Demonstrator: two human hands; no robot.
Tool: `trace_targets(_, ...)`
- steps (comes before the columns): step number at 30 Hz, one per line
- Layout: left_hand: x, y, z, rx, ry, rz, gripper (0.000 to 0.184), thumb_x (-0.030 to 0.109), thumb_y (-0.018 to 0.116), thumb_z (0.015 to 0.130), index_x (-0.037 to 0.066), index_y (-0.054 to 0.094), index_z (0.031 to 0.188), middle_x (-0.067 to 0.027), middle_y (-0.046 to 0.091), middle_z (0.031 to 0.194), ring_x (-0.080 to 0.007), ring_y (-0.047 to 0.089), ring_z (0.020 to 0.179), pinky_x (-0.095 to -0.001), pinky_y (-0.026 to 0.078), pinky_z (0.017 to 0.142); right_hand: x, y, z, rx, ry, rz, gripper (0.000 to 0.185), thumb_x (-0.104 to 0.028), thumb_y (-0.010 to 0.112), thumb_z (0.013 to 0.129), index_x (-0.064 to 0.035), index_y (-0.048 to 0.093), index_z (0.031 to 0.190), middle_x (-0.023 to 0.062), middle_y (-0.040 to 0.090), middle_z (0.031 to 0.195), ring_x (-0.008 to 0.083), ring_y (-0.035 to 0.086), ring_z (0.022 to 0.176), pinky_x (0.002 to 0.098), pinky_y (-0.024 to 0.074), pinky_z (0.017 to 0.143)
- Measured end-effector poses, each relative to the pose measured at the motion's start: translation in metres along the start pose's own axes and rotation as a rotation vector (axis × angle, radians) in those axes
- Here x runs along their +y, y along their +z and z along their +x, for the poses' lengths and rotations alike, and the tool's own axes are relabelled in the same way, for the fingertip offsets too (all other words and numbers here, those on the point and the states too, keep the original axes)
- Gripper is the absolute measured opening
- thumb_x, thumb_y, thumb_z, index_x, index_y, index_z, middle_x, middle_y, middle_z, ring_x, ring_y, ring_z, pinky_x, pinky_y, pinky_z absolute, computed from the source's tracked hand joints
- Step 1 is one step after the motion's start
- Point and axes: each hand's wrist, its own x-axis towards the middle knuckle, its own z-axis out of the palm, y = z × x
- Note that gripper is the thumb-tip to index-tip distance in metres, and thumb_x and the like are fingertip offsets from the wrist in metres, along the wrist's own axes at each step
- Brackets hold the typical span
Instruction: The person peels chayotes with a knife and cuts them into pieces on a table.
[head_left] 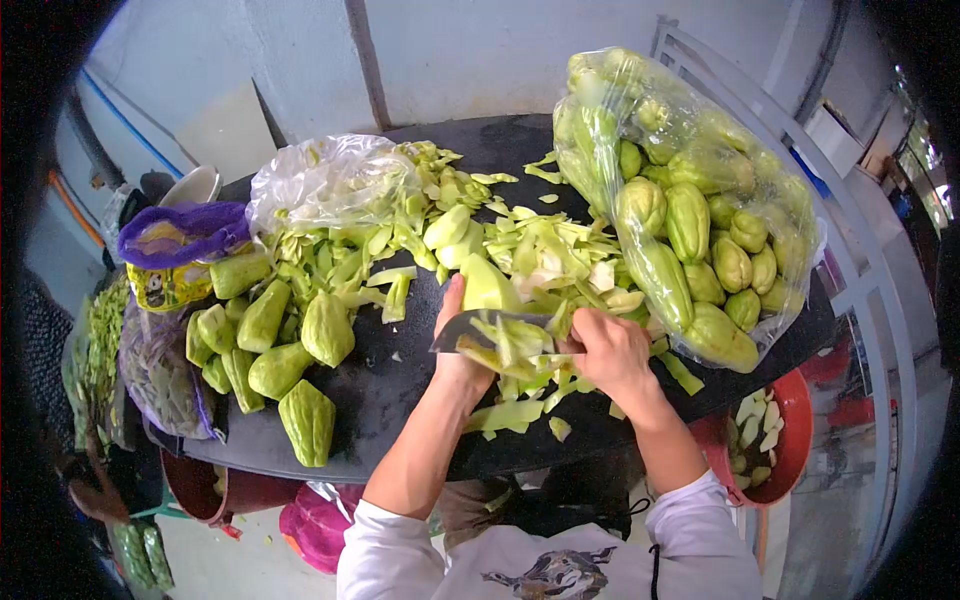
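My left hand (452,318) is closed around a pale, peeled chayote (487,286); part of the hand is hidden behind the knife. My right hand (612,352) grips a knife, its handle mostly covered by my fingers. The broad knife blade (447,332) reaches left across the front of the chayote, with strips of green peel lying on it. Two more peeled chayotes (450,228) sit just beyond my left hand. Around my right hand spreads a heap of peelings (550,245), some near the front edge.
Unpeeled chayotes (328,330) lie at the left of the dark table (385,385). A large clear bag of chayotes (690,220) stands at the right. Another plastic bag (325,185) and a purple net bag (165,360) are at left. A red bucket (797,440) holds pale pieces below.
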Motion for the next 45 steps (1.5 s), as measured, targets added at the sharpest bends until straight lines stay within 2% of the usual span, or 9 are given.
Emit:
trace_targets(3,0.0,-0.004,0.003,-0.024,0.071,0.037,0.05,0.053,0.051,0.094,0.012,0.061,0.121,-0.0083,0.067,0.108,-0.0254,0.064,0.097,-0.0425,0.053,0.088,0.007,-0.001,-0.002,0.009,0.01,0.004,0.029,-0.015,0.077,0.074,-0.0098,0.05,0.085,0.0089,0.061,0.072,0.0341,0.063,0.059,0.0449,0.0497,0.051)
trace_targets(5,0.001,-0.004,0.001,-0.037,0.072,0.011,0.051,0.048,0.05,0.098,0.008,0.053,0.129,-0.012,0.063,0.118,-0.0274,0.061,0.107,-0.0441,0.048,0.096,0.005,-0.003,0.001,-0.008,0.022,-0.022,0.029,-0.015,0.076,0.074,-0.0099,0.05,0.085,0.0092,0.062,0.072,0.0341,0.064,0.06,0.0444,0.0501,0.051)
trace_targets(8,-0.004,0.003,-0.007,-0.031,-0.007,0.087,0.051,0.048,0.049,0.098,0.008,0.052,0.129,-0.0121,0.063,0.117,-0.0266,0.061,0.108,-0.0439,0.048,0.097,-0.002,-0.003,0.007,0.018,0.002,0.02,0.028,-0.015,0.076,0.075,-0.0096,0.05,0.085,0.0092,0.062,0.071,0.034,0.064,0.061,0.045,0.0502,0.052)
trace_targets(20,-0.01,-0.004,0.0,-0.059,-0.011,0.077,0.048,0.046,0.05,0.098,0.008,0.054,0.126,-0.0132,0.064,0.113,-0.0285,0.064,0.1,-0.0453,0.054,0.088,-0.006,-0.011,0.007,-0.009,-0.033,0.088,0.032,-0.009,0.08,0.068,-0.0052,0.049,0.074,0.0089,0.058,0.064,0.0297,0.062,0.058,0.0394,0.0483,0.052)
trace_targets(23,-0.013,-0.006,0.0,-0.061,-0.017,0.149,0.053,0.054,0.05,0.095,0.011,0.058,0.125,-0.01,0.064,0.116,-0.0264,0.062,0.104,-0.0434,0.051,0.093,-0.004,-0.013,0.008,-0.01,-0.029,0.1,0.032,-0.009,0.08,0.067,-0.0052,0.049,0.074,0.0089,0.058,0.065,0.0301,0.062,0.058,0.0395,0.0484,0.052)
trace_targets(31,-0.011,0.005,-0.007,-0.067,0.069,0.199,0.045,0.047,0.049,0.098,0.01,0.058,0.121,-0.0091,0.064,0.108,-0.0249,0.061,0.101,-0.0405,0.049,0.092,0.007,-0.022,0.008,-0.08,0.045,0.12,0.025,-0.009,0.076,0.07,-0.007,0.052,0.08,0.0087,0.065,0.071,0.0319,0.066,0.064,0.0426,0.0516,0.056)
trace_targets(39,-0.015,-0.004,-0.008,-0.102,0.134,0.365,0.055,0.046,0.041,0.1,0.012,0.041,0.143,-0.0105,0.057,0.127,-0.0258,0.06,0.108,-0.0431,0.051,0.094,0.025,-0.022,0.004,-0.107,0.163,0.116,0.024,-0.012,0.075,0.073,-0.0063,0.053,0.081,0.0099,0.066,0.073,0.0342,0.066,0.066,0.0447,0.0504,0.056)
trace_targets(43,-0.018,0.004,-0.01,-0.143,0.151,0.416,0.055,0.045,0.043,0.1,0.012,0.04,0.144,-0.0098,0.058,0.126,-0.0245,0.06,0.109,-0.0414,0.052,0.092,0.012,-0.027,0.008,-0.005,0.023,0.189,0.025,-0.003,0.073,0.07,-0.0031,0.05,0.079,0.0131,0.06,0.065,0.0357,0.061,0.06,0.0427,0.0468,0.054)
trace_targets(45,-0.015,-0.001,-0.007,-0.136,0.122,0.401,0.053,0.043,0.045,0.1,0.012,0.042,0.143,-0.0094,0.059,0.124,-0.0234,0.061,0.107,-0.0404,0.052,0.092,0.011,-0.025,0.009,-0.061,0.018,0.167,0.024,-0.016,0.075,0.078,-0.0069,0.053,0.084,0.0114,0.066,0.073,0.0357,0.065,0.067,0.0455,0.0499,0.057)
